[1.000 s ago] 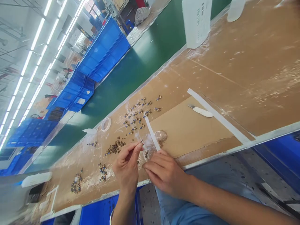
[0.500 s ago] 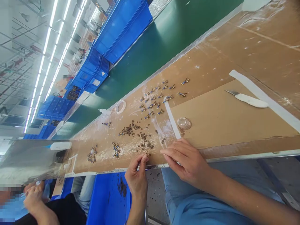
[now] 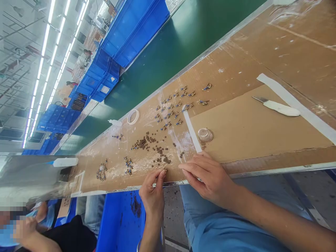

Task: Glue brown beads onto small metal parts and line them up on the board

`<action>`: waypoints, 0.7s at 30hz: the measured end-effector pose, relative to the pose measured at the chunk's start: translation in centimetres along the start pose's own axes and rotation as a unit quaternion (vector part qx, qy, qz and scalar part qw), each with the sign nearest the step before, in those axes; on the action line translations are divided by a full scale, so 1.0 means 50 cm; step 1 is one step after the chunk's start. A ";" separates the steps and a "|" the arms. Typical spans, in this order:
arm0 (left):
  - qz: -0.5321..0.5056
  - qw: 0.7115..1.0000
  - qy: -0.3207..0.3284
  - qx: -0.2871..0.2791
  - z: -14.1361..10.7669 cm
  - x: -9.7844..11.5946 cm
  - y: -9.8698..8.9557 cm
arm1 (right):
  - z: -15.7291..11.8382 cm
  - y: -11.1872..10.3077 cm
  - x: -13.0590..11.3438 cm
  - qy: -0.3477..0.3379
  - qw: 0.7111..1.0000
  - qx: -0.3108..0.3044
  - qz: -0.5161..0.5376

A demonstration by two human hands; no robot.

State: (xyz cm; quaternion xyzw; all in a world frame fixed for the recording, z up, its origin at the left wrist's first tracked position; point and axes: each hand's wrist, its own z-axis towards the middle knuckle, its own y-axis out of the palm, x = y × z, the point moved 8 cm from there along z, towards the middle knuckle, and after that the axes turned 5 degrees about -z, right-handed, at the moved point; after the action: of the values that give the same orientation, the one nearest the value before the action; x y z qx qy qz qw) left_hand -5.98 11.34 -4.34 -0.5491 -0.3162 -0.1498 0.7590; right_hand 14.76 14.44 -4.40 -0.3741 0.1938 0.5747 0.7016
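Note:
My left hand is at the table's front edge, thumb and forefinger pinched together on something tiny that I cannot make out. To its right, my right hand hovers over the edge with its fingertips pressed together; whatever they hold, if anything, is hidden. Just beyond my left fingertips lie loose small brown round pieces, scattered in a patch. Farther back, several tiny blue-and-gold figures are spread in loose rows. More figures sit in a small heap to the left.
A small clear round dish stands beyond my right hand. On the cardboard lies a white-handled knife. A tape roll and small white bottle lie near the green belt. A blue bin is below; a co-worker's arm shows lower left.
The view has shifted slightly. Both my hands keep nearly the same pose and place, fingertips still together. The co-worker's hand at the lower left has moved left.

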 end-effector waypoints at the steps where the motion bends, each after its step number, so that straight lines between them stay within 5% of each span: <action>1: 0.001 1.000 0.005 -0.001 0.001 0.001 0.000 | 0.000 0.000 0.000 0.000 1.000 0.000 0.001; 14: 0.076 0.990 0.102 -0.057 0.014 0.047 0.016 | -0.001 0.002 0.002 0.003 1.000 -0.002 -0.009; 21: -0.022 0.999 0.002 -0.036 0.005 0.029 0.007 | -0.001 0.006 0.004 0.006 1.000 -0.007 0.000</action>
State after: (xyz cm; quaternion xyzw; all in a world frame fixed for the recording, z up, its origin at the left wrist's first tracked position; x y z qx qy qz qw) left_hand -4.76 11.85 -3.62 -0.5686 -0.3213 -0.1792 0.7357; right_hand 14.55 14.57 -4.66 -0.3824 0.1942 0.5738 0.6978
